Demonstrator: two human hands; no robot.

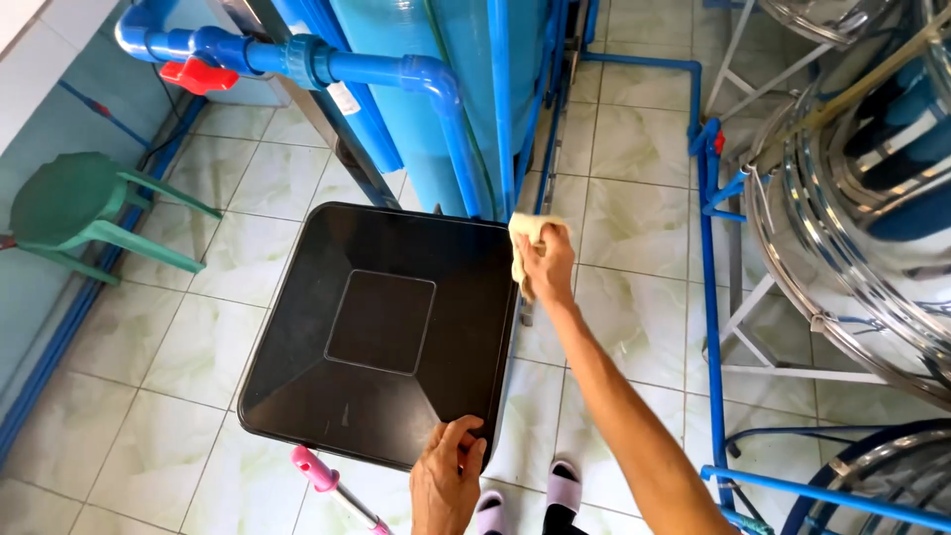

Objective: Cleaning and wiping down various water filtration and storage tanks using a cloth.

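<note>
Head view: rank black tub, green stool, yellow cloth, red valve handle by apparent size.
1. black tub
2. green stool, though farther from the camera
3. and 4. yellow cloth and red valve handle: look alike, cloth partly hidden by the right hand.

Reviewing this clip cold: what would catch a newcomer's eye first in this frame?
A large black square tub fills the middle of the tiled floor, with the left hand gripping its near rim and the right hand pressing a pale yellow cloth at its far right corner. Behind it rise bright blue pipes with a red valve handle; a green stool stands at the left.
</note>
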